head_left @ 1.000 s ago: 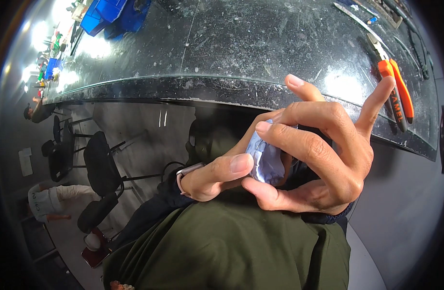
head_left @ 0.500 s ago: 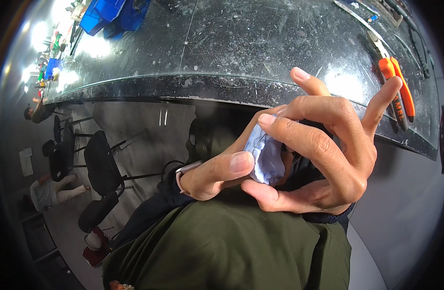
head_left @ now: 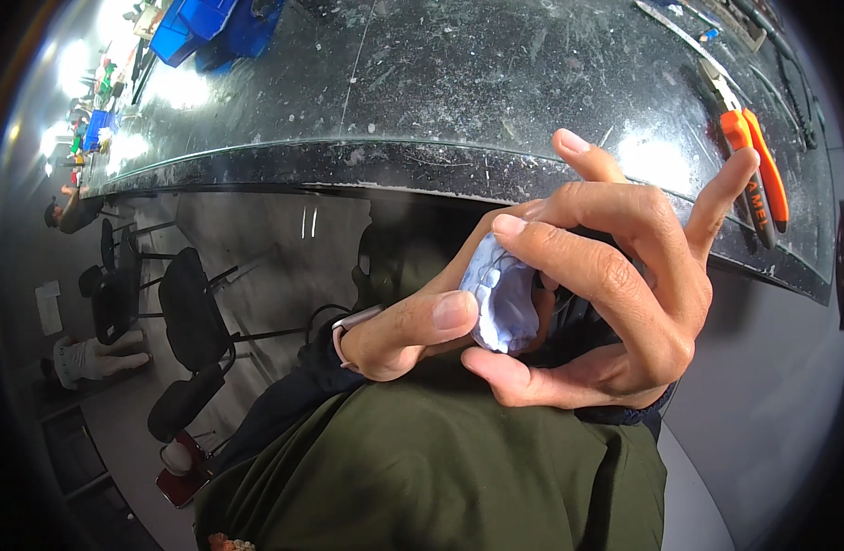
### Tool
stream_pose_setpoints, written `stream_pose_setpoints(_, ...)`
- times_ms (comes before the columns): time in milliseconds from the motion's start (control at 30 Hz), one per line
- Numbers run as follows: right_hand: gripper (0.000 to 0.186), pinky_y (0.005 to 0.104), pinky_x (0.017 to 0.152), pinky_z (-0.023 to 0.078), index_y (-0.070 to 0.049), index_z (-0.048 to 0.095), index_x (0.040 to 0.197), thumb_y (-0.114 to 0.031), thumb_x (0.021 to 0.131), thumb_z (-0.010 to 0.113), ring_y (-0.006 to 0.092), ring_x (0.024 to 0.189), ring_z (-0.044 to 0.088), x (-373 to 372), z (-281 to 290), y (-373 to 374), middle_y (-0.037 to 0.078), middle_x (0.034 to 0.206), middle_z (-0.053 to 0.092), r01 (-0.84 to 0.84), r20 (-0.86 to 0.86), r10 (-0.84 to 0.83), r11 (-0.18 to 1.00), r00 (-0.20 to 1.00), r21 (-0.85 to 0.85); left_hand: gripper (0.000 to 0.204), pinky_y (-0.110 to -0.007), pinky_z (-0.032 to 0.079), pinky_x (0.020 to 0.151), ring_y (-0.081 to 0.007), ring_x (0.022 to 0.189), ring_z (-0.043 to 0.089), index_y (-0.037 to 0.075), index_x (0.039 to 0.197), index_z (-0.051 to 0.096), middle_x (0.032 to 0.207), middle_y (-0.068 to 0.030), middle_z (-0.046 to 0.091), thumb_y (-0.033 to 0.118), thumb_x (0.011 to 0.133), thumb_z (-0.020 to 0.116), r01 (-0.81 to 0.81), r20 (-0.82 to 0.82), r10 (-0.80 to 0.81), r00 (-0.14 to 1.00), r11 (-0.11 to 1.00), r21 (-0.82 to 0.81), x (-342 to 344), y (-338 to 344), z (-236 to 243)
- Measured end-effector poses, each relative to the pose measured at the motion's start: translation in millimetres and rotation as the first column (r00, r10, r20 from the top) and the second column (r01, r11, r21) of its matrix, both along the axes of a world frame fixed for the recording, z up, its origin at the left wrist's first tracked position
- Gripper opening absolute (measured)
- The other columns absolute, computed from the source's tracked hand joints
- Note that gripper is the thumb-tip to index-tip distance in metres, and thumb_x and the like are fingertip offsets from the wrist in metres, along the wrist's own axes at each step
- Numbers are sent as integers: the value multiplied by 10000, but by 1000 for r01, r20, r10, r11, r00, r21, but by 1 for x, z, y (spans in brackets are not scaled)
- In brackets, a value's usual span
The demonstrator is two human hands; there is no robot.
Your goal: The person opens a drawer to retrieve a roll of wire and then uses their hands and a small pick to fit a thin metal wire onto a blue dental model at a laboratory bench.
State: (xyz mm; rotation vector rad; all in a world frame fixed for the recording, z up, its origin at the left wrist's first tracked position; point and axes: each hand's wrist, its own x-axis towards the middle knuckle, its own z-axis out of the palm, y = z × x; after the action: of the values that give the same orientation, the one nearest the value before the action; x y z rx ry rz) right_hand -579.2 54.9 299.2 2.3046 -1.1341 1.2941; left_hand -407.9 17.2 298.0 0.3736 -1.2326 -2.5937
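Observation:
Held above my lap, just off the bench's front edge, is a pale blue-violet plaster dental cast (head_left: 512, 310), its hollow inner side turned partly up. A thin dark line, perhaps a wire, runs over its upper part. My left hand (head_left: 408, 331) grips the cast from the left, thumb pressed on its near side; the other fingers are mostly hidden behind it. From the right, my right hand (head_left: 647, 285) has its index fingertip at the cast's top edge and its thumb at the lower edge. The little finger sticks out, near the pliers in the picture.
Orange-handled pliers (head_left: 751, 161) lie at the right of the dark, scratched bench (head_left: 468, 83), with a long thin metal tool (head_left: 675, 32) beyond them. Blue bins (head_left: 194, 32) stand at the far left. Black chairs (head_left: 197, 303) and other people are on the left.
The cast has turned slightly in my fingers, showing more of its hollow inner side. Both hands have barely shifted. In the left background, a person has changed position.

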Motion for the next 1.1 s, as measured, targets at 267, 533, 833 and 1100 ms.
stream_pose_setpoints(267, 592, 461, 1071, -99, -34, 671, 857, -509, 515, 756, 314, 899, 618, -10, 5, 0, 99, 666, 600, 17, -169, -22, 999, 985, -31, 910, -340, 286, 871, -186, 1034, 359, 29, 1372, 85, 1157, -107, 330, 557, 720, 438, -26, -76, 27, 997, 1000, 10, -2, -1, 4)
stream_pose_setpoints(533, 646, 466, 1070, -90, -23, 665, 850, -567, 509, 739, 319, 897, 617, 11, 9, 9, 100, 676, 603, 118, 159, -145, 979, 977, 164, 929, -343, 291, 856, -197, 1008, 368, 23, 1364, 97, 1129, -115, 334, 571, 703, 452, 39, -64, -44, 997, 996, -82, 0, -7, -7)
stream_pose_setpoints(833, 668, 493, 1081, -33, -40, 619, 852, -588, 493, 750, 322, 955, 586, 17, -5, 15, 89, 742, 570, -22, 431, -18, 996, 902, 88, 903, -323, 288, 903, -180, 1059, 379, 40, 1374, 70, 1170, -86, 344, 535, 741, 482, -6, -182, 29, 983, 992, 124, 1, -1, -6)
stream_pose_setpoints(1100, 332, 540, 1048, -109, -118, 629, 713, -393, 583, 763, 285, 985, 591, 40, -12, 31, 12, 669, 604, 51, 434, -129, 981, 891, 185, 941, -345, 234, 1007, -165, 1187, 328, 36, 1377, 91, 1238, -72, 341, 538, 719, 537, -101, -347, 166, 923, 975, 200, -1, 9, -21)
